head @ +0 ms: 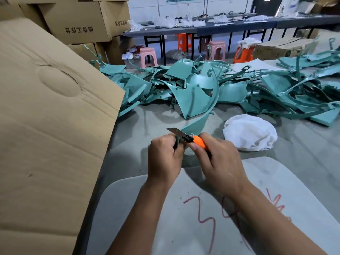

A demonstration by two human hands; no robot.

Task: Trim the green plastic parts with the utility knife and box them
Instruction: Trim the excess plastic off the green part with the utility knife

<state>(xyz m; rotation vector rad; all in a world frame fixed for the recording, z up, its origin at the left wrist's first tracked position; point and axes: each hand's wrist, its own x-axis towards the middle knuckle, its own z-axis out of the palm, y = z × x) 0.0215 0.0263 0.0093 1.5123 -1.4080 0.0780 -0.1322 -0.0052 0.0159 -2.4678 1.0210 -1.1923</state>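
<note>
Curved green part (198,124) at frame centre, its near end gripped in my left hand (163,157). My right hand (219,159) is wrapped around the orange utility knife (185,138), blade pointing to 10 o'clock. Red scrawl on the grey board (184,218) at 6, unreadable. Box (77,19) at 11 has printing, upside down.

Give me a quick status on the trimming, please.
Left hand holds green part. Right hand grips utility knife, blade at its edge. Nothing in the way.
</note>
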